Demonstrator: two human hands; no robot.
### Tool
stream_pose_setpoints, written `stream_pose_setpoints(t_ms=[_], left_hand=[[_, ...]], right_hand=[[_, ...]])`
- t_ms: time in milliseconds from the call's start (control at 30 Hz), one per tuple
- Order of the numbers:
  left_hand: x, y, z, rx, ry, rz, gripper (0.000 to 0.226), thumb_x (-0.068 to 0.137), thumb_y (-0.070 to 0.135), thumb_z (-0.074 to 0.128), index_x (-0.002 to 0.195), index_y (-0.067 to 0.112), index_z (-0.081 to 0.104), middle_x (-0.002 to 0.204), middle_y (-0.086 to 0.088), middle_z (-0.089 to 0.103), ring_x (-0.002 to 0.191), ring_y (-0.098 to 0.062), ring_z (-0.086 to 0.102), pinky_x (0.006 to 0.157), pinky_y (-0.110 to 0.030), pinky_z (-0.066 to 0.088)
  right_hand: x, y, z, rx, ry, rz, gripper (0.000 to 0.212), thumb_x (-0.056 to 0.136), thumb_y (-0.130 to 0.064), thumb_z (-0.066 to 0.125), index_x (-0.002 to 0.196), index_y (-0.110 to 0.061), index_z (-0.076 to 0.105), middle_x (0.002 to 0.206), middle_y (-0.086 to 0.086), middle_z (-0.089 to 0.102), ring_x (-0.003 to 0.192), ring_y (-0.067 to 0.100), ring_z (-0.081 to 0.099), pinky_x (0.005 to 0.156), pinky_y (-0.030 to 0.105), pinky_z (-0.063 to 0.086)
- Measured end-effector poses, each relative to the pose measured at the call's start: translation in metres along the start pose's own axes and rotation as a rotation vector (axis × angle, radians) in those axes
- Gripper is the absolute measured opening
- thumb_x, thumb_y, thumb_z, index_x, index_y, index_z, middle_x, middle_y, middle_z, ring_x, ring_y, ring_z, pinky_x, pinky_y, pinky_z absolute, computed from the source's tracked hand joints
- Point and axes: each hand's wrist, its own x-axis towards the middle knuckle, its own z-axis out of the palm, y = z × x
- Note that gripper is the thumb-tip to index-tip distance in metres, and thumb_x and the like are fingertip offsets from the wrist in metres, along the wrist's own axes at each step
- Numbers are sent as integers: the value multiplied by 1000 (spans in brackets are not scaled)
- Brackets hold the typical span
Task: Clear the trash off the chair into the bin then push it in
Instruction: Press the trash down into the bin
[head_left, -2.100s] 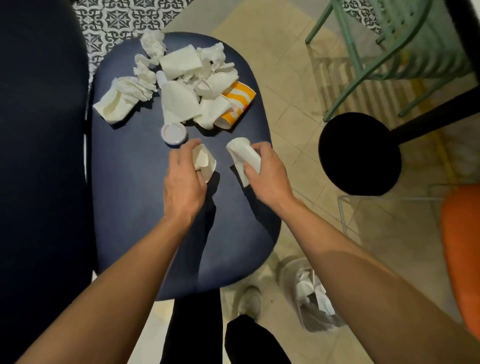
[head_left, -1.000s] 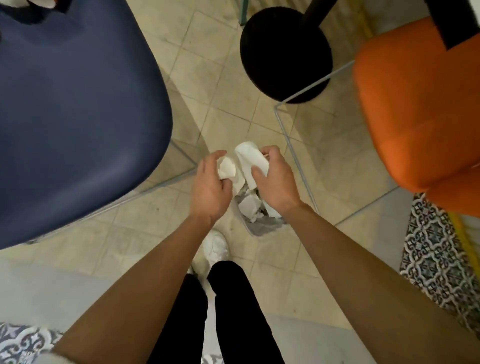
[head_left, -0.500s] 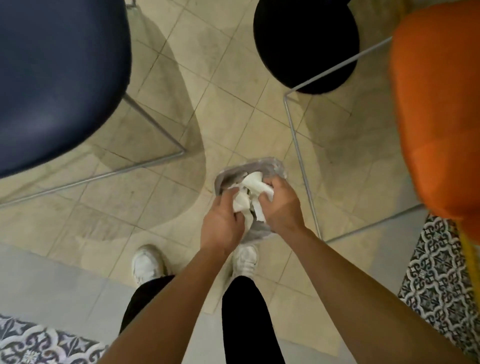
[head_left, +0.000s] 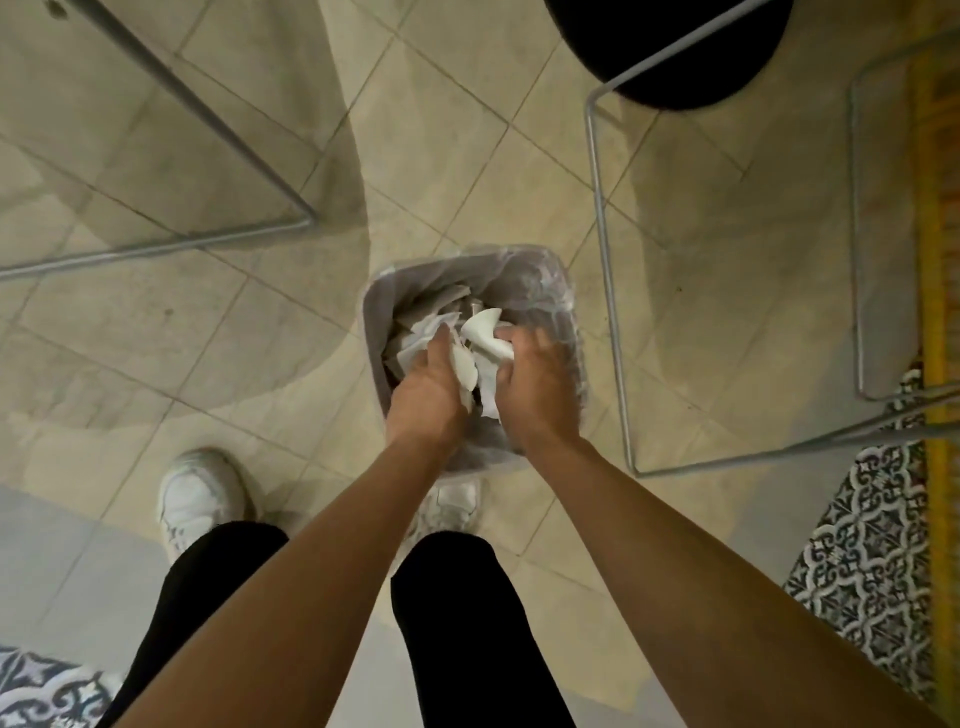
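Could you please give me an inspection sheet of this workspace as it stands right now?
Surface: beige tiled floor, worn and stained; no tabletop in view.
Job's things: lined bin standing on the floor, holding white crumpled paper; chair seat out of view.
Clutter: nothing seen.
Hands: left hand and right hand both in the bin's mouth, against the paper; whether they grip it or have let go cannot be told.
Cables: nothing seen.
Surroundings: metal chair frames to the left and right of the bin, black round base, patterned tiles, the person's white shoe.
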Motion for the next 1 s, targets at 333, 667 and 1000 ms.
stream_pose_setpoints(t_ms=[333,667,1000], left_hand=[[21,-8,25,135,-20,9,60,92,8,43,146,19,19,140,-19,30,110,-39,53,88,-40,42],[10,-4,18,128,-9,45,56,93,10,46,143,14,23,142,-16,28,118,-33,47,93,-37,44],[-34,16,-50,122,76,176,57,85,10,54,139,19,35,135,-7,40,108,-23,55,70,-19,35]], right_hand=[[4,23,35,91,-160,2,36,95,-12,42,129,-11,52,128,16,49,117,30,45,99,40,39],[5,10,23,49,-321,44,44,94,-22,46,138,-14,41,135,14,42,123,30,39,100,39,36],[-20,-32,-33,101,-185,43,45,91,-17,51,135,-11,45,135,12,44,128,27,36,104,32,30]])
